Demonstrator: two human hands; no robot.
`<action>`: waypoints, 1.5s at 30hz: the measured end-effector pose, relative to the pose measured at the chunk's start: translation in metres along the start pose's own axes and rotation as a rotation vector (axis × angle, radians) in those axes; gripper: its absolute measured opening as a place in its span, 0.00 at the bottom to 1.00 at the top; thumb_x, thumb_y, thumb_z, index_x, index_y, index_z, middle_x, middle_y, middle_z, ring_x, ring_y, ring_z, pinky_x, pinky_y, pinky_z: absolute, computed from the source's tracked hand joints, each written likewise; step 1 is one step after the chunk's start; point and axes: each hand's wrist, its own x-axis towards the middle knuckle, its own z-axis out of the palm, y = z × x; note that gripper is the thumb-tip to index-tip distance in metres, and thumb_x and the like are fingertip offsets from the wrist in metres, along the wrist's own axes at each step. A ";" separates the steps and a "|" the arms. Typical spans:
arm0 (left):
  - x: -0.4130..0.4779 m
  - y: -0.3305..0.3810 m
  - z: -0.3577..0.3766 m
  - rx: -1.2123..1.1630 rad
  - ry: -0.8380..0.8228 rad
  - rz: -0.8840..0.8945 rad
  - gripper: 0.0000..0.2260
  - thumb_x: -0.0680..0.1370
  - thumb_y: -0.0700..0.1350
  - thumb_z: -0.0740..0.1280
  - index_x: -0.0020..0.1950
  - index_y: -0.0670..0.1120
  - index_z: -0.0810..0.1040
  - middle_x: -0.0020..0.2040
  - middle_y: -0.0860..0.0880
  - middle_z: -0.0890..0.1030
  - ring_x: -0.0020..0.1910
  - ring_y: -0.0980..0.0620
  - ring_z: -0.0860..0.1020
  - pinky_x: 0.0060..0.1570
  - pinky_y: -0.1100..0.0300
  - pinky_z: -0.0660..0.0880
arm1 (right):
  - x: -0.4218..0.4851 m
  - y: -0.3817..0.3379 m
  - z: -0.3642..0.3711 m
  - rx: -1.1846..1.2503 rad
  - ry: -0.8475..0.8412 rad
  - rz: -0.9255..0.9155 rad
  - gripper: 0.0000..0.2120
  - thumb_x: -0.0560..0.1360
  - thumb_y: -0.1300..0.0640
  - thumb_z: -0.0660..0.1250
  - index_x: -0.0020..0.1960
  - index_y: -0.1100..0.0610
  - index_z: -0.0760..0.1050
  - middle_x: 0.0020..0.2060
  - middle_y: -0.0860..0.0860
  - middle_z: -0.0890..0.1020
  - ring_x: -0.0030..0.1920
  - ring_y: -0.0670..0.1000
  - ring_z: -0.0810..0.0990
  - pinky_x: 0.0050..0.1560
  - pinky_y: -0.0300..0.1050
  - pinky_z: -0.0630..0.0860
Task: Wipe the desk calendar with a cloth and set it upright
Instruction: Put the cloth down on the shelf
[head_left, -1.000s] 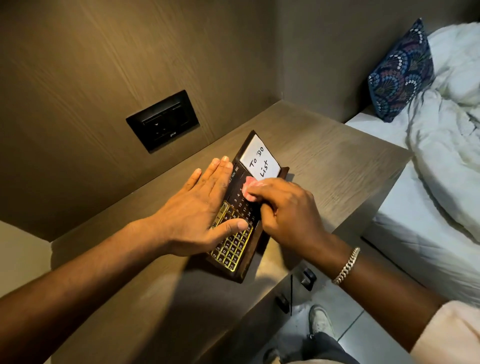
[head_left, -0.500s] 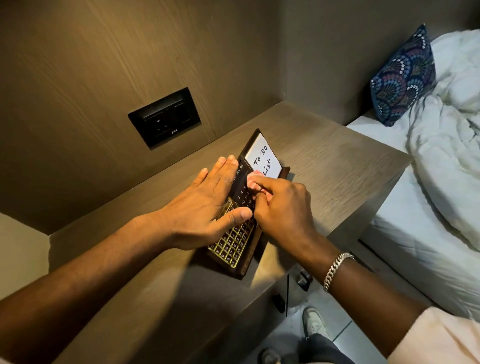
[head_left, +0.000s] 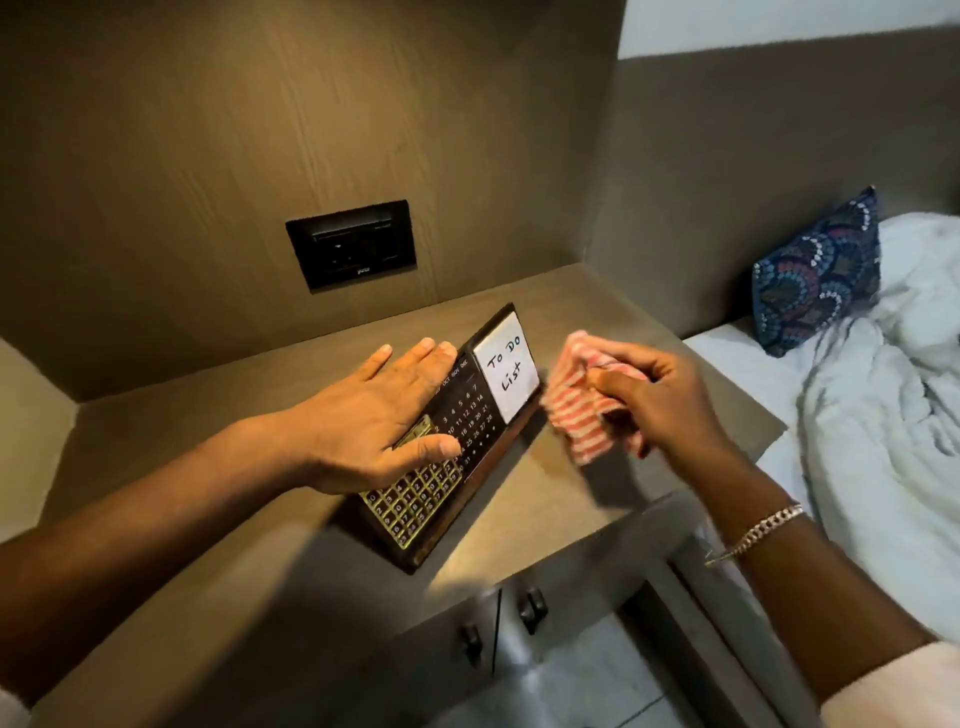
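The dark wooden desk calendar (head_left: 470, 415) lies flat on the bedside table (head_left: 571, 499), with brass date grids and a white "To Do List" card at its far end. My left hand (head_left: 384, 421) presses flat on its left half, fingers spread, thumb across the numbers. My right hand (head_left: 660, 400) hovers to the right of the calendar, off its surface, gripping a bunched red-and-white striped cloth (head_left: 579, 410). The cloth hangs beside the calendar's right edge, slightly blurred.
A black wall socket panel (head_left: 350, 244) sits on the wood-grain wall behind. A bed with white crumpled bedding (head_left: 893, 415) and a patterned blue pillow (head_left: 818, 275) lies to the right. Cabinet doors with dark knobs (head_left: 530, 608) are below the table's front edge.
My right hand has lifted the cloth off the calendar's face and moved right, clear of it. My left hand stays pressed on the calendar. The camera view has shifted.
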 end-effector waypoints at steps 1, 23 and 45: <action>0.001 0.001 -0.001 0.032 0.001 -0.008 0.43 0.70 0.74 0.40 0.76 0.51 0.31 0.80 0.49 0.36 0.77 0.57 0.33 0.72 0.56 0.29 | 0.010 0.006 -0.020 -0.235 0.017 -0.109 0.14 0.76 0.60 0.70 0.58 0.47 0.82 0.48 0.48 0.87 0.44 0.40 0.85 0.42 0.32 0.78; -0.009 0.177 0.106 -1.180 1.106 -0.978 0.33 0.77 0.65 0.51 0.79 0.56 0.46 0.70 0.58 0.61 0.63 0.63 0.66 0.58 0.62 0.66 | 0.036 0.054 0.024 -0.117 -0.339 -0.045 0.31 0.77 0.33 0.57 0.76 0.43 0.58 0.73 0.52 0.71 0.68 0.51 0.73 0.65 0.51 0.71; 0.001 -0.080 0.069 -1.387 0.917 -0.658 0.27 0.73 0.68 0.52 0.65 0.56 0.71 0.62 0.53 0.77 0.62 0.57 0.73 0.72 0.51 0.61 | 0.105 0.050 0.168 -0.045 0.032 0.100 0.23 0.82 0.54 0.61 0.76 0.53 0.64 0.69 0.54 0.77 0.64 0.51 0.75 0.62 0.47 0.74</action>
